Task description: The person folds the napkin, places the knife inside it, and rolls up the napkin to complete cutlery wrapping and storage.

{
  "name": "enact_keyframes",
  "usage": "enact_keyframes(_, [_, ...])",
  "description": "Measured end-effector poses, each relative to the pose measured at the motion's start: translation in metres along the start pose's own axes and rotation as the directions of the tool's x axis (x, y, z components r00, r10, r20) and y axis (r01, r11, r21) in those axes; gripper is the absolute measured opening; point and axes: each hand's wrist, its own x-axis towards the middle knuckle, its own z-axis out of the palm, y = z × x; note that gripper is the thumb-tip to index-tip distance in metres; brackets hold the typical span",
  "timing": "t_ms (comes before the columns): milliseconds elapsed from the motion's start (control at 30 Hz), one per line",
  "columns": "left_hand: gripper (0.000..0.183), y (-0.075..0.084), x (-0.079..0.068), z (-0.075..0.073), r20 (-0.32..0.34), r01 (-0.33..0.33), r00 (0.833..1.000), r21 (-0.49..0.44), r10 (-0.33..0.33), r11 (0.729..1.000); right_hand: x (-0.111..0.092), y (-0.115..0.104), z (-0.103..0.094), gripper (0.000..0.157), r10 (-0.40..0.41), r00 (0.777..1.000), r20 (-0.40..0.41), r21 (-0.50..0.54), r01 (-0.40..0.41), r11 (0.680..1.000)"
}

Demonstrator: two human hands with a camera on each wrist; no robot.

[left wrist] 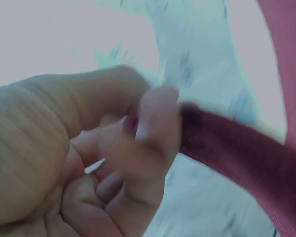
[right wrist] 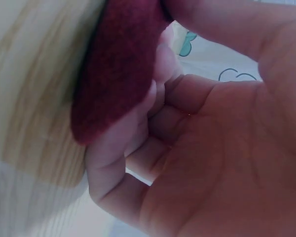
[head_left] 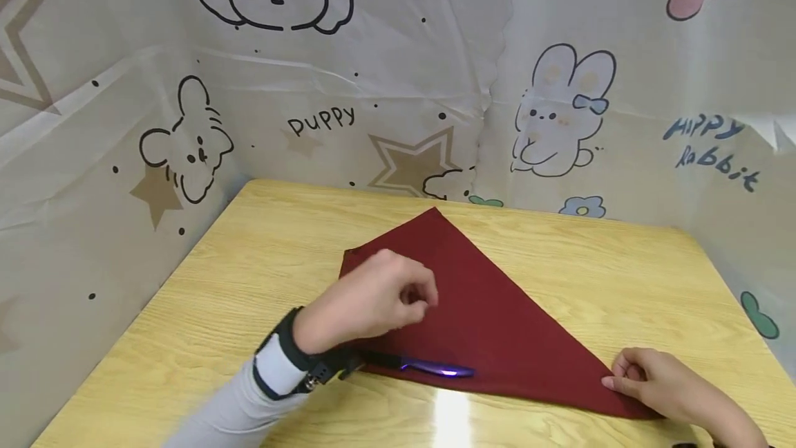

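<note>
A dark red cloth [head_left: 472,303] lies on the table, its far corner pointing away from me. My left hand [head_left: 379,296] is above its left part, fingers curled. In the left wrist view, blurred, the left fingertips [left wrist: 158,118] pinch a narrow end of red cloth [left wrist: 227,138]. At the cloth's right corner, my right hand [head_left: 665,382] pinches the edge; the right wrist view shows the rounded cloth end [right wrist: 113,79] between thumb and fingers. A knife with a shiny purple handle [head_left: 438,368] lies along the cloth's near edge, its dark blade partly hidden by the left wrist.
The yellow wood-grain table [head_left: 280,240] is backed by a pale hanging sheet [head_left: 398,88] printed with animals and stars. A wrist strap with a device [head_left: 280,365] sits on the left forearm. Light glares on the table near the front.
</note>
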Motion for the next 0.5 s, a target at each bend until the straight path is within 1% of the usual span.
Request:
enact_keyframes(100, [0.018,0.013,0.018,0.031,0.052,-0.008,0.999,0.008,0.008,1.000,0.002,-0.002,-0.001,0.026,-0.010,1.000,0.008,0.016,0.009,1.000])
enact_keyframes(200, [0.021,0.023,0.030,0.056,0.134,-0.002,0.991,0.043,-0.004,0.999,0.003,-0.003,-0.003,0.025,0.000,1.000,0.023,0.025,-0.001,1.000])
enact_keyframes(300, [0.025,0.029,0.036,0.076,0.201,-0.006,0.979,0.090,-0.012,0.996,0.003,-0.005,-0.004,0.024,0.018,1.000,0.025,0.026,-0.018,0.999])
enact_keyframes(367, [0.024,0.030,0.038,0.088,0.243,0.011,0.969,0.105,-0.036,0.994,0.003,-0.007,-0.004,0.024,0.027,0.999,0.022,0.026,-0.028,0.999])
enact_keyframes(500, [0.022,0.031,0.041,0.112,0.301,0.026,0.951,0.141,-0.068,0.990,0.000,-0.006,-0.006,0.022,0.046,0.999,0.017,0.041,-0.046,0.998])
